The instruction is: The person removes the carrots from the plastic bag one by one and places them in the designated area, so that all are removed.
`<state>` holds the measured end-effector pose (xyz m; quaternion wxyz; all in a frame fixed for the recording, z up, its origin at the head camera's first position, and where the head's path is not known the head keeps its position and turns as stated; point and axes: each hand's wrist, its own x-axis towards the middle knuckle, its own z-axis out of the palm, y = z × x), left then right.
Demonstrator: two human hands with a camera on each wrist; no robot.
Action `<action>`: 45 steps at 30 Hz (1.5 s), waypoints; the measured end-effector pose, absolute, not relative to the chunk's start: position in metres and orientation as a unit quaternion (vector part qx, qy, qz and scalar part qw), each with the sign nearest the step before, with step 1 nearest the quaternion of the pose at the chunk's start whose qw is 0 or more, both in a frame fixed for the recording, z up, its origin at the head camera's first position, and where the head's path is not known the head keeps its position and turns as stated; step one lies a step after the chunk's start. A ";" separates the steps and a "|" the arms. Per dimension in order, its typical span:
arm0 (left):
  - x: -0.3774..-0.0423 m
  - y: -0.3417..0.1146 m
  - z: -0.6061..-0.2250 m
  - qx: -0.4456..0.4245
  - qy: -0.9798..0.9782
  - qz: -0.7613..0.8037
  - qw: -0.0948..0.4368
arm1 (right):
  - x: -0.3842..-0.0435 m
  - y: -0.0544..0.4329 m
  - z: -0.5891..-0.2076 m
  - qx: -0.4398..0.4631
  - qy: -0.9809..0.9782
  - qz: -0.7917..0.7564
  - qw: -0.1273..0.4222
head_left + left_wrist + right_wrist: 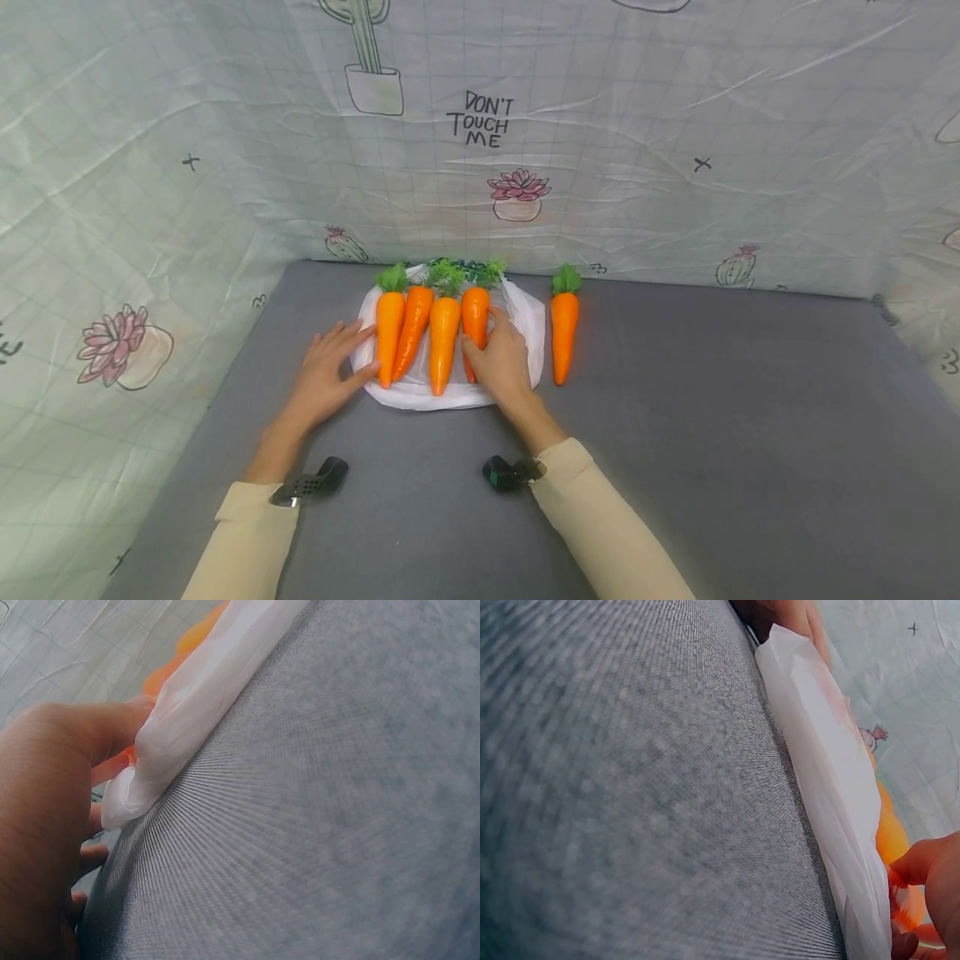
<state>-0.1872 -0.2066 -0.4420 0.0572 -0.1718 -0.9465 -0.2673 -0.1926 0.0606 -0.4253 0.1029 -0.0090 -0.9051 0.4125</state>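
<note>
Several orange carrots with green leafy tops lie side by side on a white plastic bag (pixel 534 329). My right hand (pixel 501 358) pinches the rightmost carrot (pixel 475 312) on the bag between thumb and fingers. At the bag's left edge, my left hand (pixel 326 375) has its fingers spread and its thumb touching the leftmost carrot (pixel 388 333). The left wrist view shows the left thumb (pixel 124 724) right at the bag's raised white rim (pixel 202 682). Over in the right wrist view, the right fingers (pixel 922 862) reach behind the rim, against orange.
One more carrot (pixel 564 333) lies on the grey table (pixel 712 417), just right of the bag. A printed cloth wall (pixel 600 167) stands behind the table and at its sides. A dark wrist device (pixel 315 479) is strapped on each forearm.
</note>
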 end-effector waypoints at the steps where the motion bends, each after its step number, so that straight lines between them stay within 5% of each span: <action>1: -0.187 -0.207 -0.442 -0.171 -0.947 -0.267 0.057 | -0.193 0.060 -0.425 -0.009 -0.905 0.413 0.104; 45: -0.188 -0.206 -0.444 -0.170 -0.946 -0.270 0.056 | -0.183 0.088 -0.381 0.006 -0.884 0.428 0.189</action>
